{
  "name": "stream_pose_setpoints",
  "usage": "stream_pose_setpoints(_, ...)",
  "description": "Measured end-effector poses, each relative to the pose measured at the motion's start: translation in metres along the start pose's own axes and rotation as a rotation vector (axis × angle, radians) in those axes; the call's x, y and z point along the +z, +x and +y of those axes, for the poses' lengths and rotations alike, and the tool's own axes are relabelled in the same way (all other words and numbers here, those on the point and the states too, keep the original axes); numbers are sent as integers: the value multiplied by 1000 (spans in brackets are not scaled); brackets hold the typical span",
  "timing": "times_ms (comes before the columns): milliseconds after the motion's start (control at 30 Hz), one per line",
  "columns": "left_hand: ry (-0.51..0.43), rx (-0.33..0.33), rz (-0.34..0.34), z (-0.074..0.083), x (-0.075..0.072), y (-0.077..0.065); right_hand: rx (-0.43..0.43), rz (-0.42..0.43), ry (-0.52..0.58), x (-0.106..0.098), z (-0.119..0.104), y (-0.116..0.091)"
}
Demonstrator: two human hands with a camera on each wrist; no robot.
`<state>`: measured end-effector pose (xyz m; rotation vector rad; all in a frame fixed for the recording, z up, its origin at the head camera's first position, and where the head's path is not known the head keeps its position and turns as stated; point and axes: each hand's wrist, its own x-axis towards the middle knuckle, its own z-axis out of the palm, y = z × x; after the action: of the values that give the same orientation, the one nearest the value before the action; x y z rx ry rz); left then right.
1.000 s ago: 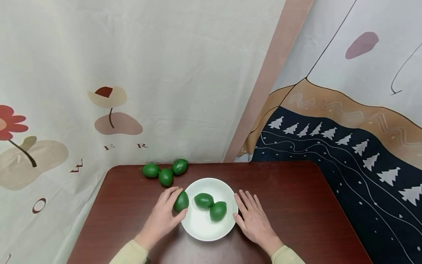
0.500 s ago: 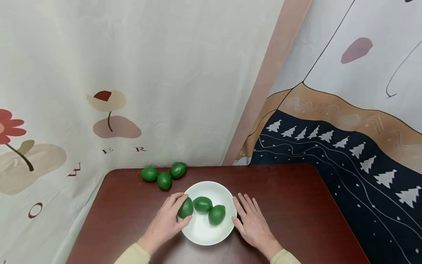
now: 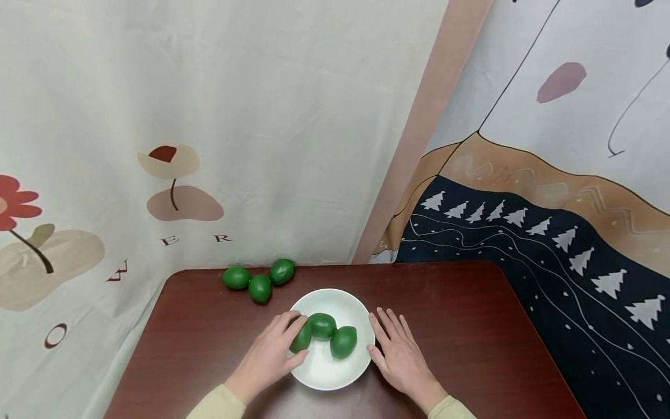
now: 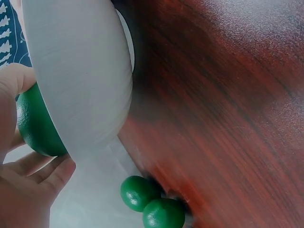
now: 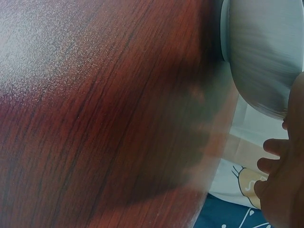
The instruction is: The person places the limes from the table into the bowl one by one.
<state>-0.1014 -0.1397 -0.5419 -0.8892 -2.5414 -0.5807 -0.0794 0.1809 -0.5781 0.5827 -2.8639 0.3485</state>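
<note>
My left hand [image 3: 269, 356] grips a green lime [image 3: 302, 338] inside the left rim of a white bowl [image 3: 327, 375]. In the left wrist view the thumb and fingers curl about this lime [image 4: 37, 124], partly hidden behind the bowl wall [image 4: 85, 71]. Two more limes lie in the bowl, one towards the back [image 3: 321, 326] and one nearer the front right [image 3: 343, 342]. My right hand [image 3: 402, 356] lies with straight, spread fingers against the bowl's right side, touching or very near its rim.
Outside the bowl, three limes sit by the table's back left edge: a left one [image 3: 235, 278], a middle one [image 3: 260, 288] and a right one [image 3: 282, 272]. The dark red-brown table [image 3: 460, 326] meets printed curtains [image 3: 293, 145] behind.
My left hand has moved right, carrying its lime from the bowl's left rim to inside it, near the other two. My right hand stays at the bowl's side. The head view has shifted slightly.
</note>
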Motion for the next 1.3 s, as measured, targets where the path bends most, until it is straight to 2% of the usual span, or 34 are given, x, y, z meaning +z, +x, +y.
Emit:
stream_pose_setpoints(267,34,30,-62,2,1,3,-3,-8,7,0,0,1)
stream_pose_setpoints(500,37,-2,-136,5,2,4,3,-9,8,0,-1,0)
stream_pose_setpoints(800,38,-29,-179,11,4,6,5,-2,21,0,-1,0)
stream_pose_setpoints(1100,47,-33,-228,15,7,9,16,-19,24,-2,-2,0)
stream_pose_setpoints(1300,66,-30,-254,14,9,12,10,2,24,-2,-2,1)
